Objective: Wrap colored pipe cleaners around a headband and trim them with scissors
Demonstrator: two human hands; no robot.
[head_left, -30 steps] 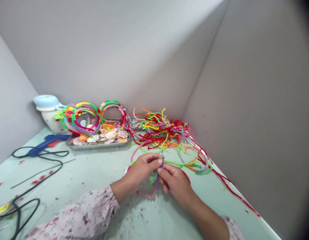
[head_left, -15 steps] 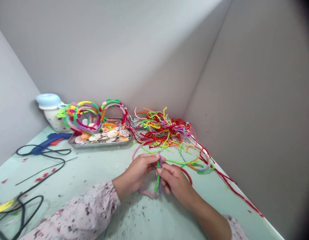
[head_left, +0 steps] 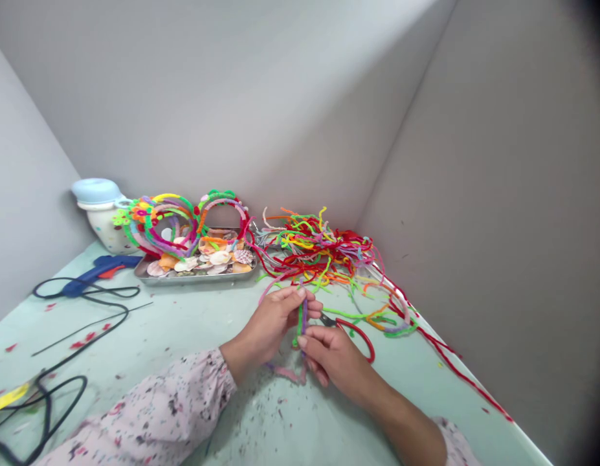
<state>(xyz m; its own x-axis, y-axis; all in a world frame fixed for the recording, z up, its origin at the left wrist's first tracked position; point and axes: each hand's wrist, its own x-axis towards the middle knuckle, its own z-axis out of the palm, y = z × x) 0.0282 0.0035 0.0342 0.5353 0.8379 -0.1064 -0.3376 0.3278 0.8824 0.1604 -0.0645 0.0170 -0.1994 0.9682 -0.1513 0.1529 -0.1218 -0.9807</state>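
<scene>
Between my two hands are a green pipe cleaner (head_left: 300,317) and a purple pipe cleaner (head_left: 304,312), side by side and upright. My left hand (head_left: 275,317) pinches their upper part between thumb and fingers. Lower down, my right hand (head_left: 331,353) is closed on the purple one. A pink fuzzy length (head_left: 287,373) hangs or lies just below, partly hidden; whether it joins the held pieces I cannot tell. Red-handled scissors (head_left: 366,336) lie on the table behind my right hand.
A metal tray (head_left: 197,279) of seashells stands at the back, with pipe-cleaner-wrapped headbands (head_left: 171,223) on it. Right of it is a heap of pipe cleaners (head_left: 319,246). At left are a blue glue gun (head_left: 93,273), a black cord (head_left: 120,317) and a lidded cup (head_left: 103,217).
My right hand has slid slightly down along the purple pipe cleaner. The green one's lower end now sits higher and left. More of the scissors shows.
</scene>
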